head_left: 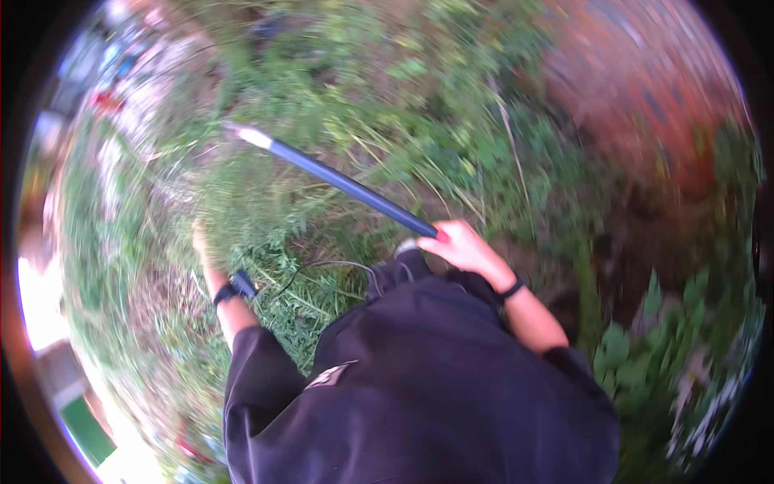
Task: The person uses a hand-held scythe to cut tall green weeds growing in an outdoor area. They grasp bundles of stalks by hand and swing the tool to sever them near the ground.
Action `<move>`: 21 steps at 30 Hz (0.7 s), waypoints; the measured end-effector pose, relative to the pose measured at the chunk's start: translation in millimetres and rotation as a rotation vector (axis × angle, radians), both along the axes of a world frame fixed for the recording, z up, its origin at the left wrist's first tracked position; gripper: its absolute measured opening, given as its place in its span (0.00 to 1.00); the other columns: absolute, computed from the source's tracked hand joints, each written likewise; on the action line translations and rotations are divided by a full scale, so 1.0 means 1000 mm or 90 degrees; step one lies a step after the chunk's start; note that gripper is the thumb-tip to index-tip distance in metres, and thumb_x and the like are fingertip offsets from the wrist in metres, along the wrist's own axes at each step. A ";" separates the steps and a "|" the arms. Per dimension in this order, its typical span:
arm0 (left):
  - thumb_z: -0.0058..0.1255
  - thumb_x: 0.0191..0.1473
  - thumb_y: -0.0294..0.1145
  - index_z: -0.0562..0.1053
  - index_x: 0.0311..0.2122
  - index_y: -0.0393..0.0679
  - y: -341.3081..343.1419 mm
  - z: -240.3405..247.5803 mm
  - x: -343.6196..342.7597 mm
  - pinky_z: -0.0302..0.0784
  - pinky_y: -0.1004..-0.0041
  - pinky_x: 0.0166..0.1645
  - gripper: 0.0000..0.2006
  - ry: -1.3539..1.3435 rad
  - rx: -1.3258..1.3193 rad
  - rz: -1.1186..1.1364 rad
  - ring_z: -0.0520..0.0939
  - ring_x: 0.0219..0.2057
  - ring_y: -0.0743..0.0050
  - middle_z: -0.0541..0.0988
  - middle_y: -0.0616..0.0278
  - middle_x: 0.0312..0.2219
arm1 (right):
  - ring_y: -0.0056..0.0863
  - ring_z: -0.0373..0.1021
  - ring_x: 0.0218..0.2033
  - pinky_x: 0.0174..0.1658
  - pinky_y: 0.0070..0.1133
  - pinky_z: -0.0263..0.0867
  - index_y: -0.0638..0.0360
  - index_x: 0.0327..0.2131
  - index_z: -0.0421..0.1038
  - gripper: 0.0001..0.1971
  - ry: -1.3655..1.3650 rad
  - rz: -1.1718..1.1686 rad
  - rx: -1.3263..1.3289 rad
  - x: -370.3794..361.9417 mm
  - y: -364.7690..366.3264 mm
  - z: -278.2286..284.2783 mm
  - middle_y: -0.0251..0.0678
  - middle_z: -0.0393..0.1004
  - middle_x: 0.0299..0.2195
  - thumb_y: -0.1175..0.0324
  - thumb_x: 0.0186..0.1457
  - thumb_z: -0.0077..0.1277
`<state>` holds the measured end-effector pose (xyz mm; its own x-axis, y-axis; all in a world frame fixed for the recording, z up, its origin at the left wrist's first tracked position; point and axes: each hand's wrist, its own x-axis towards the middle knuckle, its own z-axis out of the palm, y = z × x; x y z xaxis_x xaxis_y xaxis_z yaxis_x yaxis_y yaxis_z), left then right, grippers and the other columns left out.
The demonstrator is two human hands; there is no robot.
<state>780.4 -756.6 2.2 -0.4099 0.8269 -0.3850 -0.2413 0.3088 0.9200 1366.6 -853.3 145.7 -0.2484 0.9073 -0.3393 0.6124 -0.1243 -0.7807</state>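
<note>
My right hand (461, 247) is closed round the red butt end of a long tool with a dark blue handle (347, 185). The handle slants up and to the left over the weeds, and its far end is a pale metal tip (254, 136), too blurred to tell its kind. Farther left, my left hand (201, 241) reaches out low beside the tall grass (230, 189). Motion smears its fingers, so whether it grips any stems does not show. A dark strap with a small box (241, 284) sits on that wrist.
Green weeds (306, 282) cover the ground around me. A blurred reddish brick surface (645, 89) rises at the upper right. Broad-leaved plants (625, 355) grow at lower right. A thin cable (330, 262) loops in front of my body. Pale litter (153, 97) lies at upper left.
</note>
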 end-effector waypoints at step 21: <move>0.44 0.62 0.38 0.78 0.28 0.38 -0.069 -0.077 0.260 0.74 0.62 0.40 0.17 0.557 -0.052 -0.732 0.80 0.31 0.52 0.80 0.49 0.26 | 0.50 0.70 0.24 0.30 0.35 0.66 0.64 0.23 0.72 0.12 -0.128 -0.325 -0.265 0.174 -0.247 -0.090 0.51 0.70 0.20 0.63 0.41 0.56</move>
<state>1040.7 -825.4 -74.5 0.3297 0.8429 -0.4252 0.7918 -0.0016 0.6107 1540.8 -1100.5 55.8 0.2794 0.6780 -0.6799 0.5250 -0.7007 -0.4831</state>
